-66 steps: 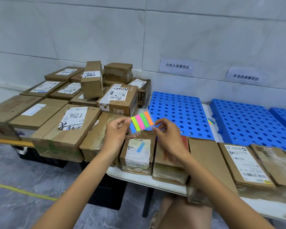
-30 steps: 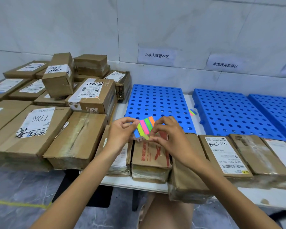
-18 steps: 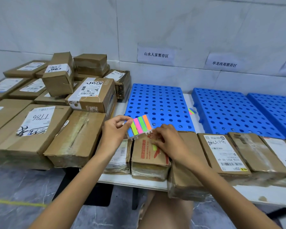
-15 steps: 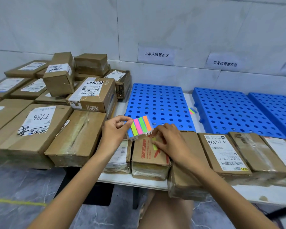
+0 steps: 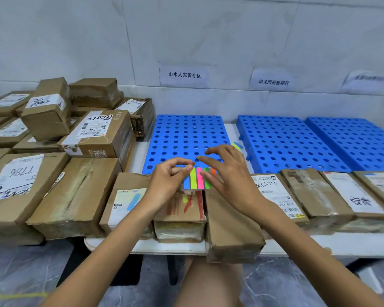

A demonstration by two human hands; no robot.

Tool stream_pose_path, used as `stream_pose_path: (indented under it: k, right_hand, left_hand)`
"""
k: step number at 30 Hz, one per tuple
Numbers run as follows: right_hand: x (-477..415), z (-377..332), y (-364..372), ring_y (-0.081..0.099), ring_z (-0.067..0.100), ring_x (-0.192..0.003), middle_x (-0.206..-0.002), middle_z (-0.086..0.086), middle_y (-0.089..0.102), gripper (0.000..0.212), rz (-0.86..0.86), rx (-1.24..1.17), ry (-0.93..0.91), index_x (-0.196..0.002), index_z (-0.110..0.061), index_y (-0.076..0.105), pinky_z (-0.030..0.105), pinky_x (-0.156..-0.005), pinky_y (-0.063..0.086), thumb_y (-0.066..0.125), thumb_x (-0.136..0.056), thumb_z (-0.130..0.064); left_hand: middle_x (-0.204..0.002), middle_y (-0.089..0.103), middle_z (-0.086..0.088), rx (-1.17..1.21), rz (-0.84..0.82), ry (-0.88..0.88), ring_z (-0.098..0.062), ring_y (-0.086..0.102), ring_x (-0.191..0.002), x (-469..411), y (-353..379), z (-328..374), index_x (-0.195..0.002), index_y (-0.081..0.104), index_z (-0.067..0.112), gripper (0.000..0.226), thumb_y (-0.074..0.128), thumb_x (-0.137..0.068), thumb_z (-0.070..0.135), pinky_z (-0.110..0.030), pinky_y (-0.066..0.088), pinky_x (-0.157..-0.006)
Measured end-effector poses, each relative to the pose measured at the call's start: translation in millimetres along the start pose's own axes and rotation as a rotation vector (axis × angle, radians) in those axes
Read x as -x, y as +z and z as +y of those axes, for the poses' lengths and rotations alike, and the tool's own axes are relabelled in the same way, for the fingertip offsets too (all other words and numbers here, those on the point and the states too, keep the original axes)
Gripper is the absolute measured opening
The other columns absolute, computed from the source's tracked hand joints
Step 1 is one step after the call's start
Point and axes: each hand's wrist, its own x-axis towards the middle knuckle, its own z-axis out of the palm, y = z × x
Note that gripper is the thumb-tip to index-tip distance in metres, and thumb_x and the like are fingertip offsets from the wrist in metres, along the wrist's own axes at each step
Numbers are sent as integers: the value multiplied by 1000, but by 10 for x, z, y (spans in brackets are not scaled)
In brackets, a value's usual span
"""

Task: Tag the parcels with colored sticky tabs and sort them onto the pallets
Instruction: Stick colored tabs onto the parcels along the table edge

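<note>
So the pad of neon sticky tabs (image 5: 196, 181) sits right between the hands, over a brown cardboard parcel with red print (image 5: 180, 210). The left hand (image 5: 166, 185) pinches its left edge with curled fingers, and the right hand (image 5: 230, 180) is spread loose, thumb just touching the green strip. Its five strips (blue, yellow, pink, green, orange) run lengthwise away from the person, and three blue holey plastic pallets (image 5: 186, 134) lie behind.

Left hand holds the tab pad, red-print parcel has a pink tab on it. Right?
Not quite. The head view shows the left hand holding the tab pad, but the tab on the red-print parcel is yellow, not pink.
</note>
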Motion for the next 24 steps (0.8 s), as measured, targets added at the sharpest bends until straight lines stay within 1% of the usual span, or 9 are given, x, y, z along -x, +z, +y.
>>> stream_pose_path:
  k: [2,5,7,9,12,15,17,21,24]
  right_hand:
    - [78,65,18,47,25,-115,-117,4,61,36,-20,91,-23,-111,-20,66,50,-100,38,44,-91,-40]
    - [162,163,21,54,30,-112,-113,5,64,33,27,145,-51,-108,-18,68,55,-99,38,46,-92,-36]
    - [202,206,18,54,28,-112,-112,4,65,30,89,154,-66,-105,-17,69,54,-100,37,49,-91,-34]
    - [228,228,11,51,25,-111,-108,4,66,24,159,112,-62,-100,-17,70,51,-102,35,54,-89,-31]
    - [247,236,-25,51,21,-105,-99,1,63,16,177,-32,17,-90,-18,69,40,-95,38,59,-85,-30]
    - [242,228,-46,49,16,-99,-93,-1,58,19,134,-164,104,-82,-18,65,31,-87,38,60,-81,-36]
    - [249,231,-44,51,16,-97,-91,-2,56,23,120,-201,132,-80,-18,64,30,-85,39,58,-80,-40]
    - [289,220,-45,49,15,-96,-93,-1,57,23,98,-221,126,-81,-18,66,30,-85,39,60,-80,-40]
    - [311,244,-82,48,15,-96,-93,-3,57,14,60,-220,114,-79,-19,66,31,-85,40,70,-77,-33]
  left_hand:
    - [-63,70,2,17,-15,-17,-13,61,-49,5,112,27,-97,67,19,11,61,-89,23,-31,55,-58]
    - [-71,69,-19,48,-37,-12,-42,61,-59,5,224,33,-97,68,26,13,64,-85,32,-56,55,-68]
    - [-73,65,-28,42,-59,-15,-43,55,-62,-3,259,7,-96,68,30,16,65,-83,38,-66,50,-72]
    - [-61,60,-20,34,-48,-26,-32,47,-60,2,279,-5,-96,68,31,13,65,-84,36,-64,50,-74]
    - [-58,57,-12,40,-36,-41,-28,42,-59,9,315,2,-95,68,30,12,64,-85,36,-62,51,-75]
    - [-73,61,-32,57,-71,-28,-28,48,-65,29,346,26,-95,68,29,18,66,-82,41,-51,51,-70]
    - [-82,61,-36,56,-86,-46,-26,54,-70,31,380,38,-95,69,27,23,69,-79,43,-42,48,-68]
    - [-79,72,-9,106,-83,-98,-10,68,-72,18,473,70,-94,69,9,12,67,-85,16,-17,53,-67]
    - [-71,68,-6,136,-50,-96,-9,66,-68,-9,507,54,-90,68,8,8,68,-83,9,-18,53,-67]
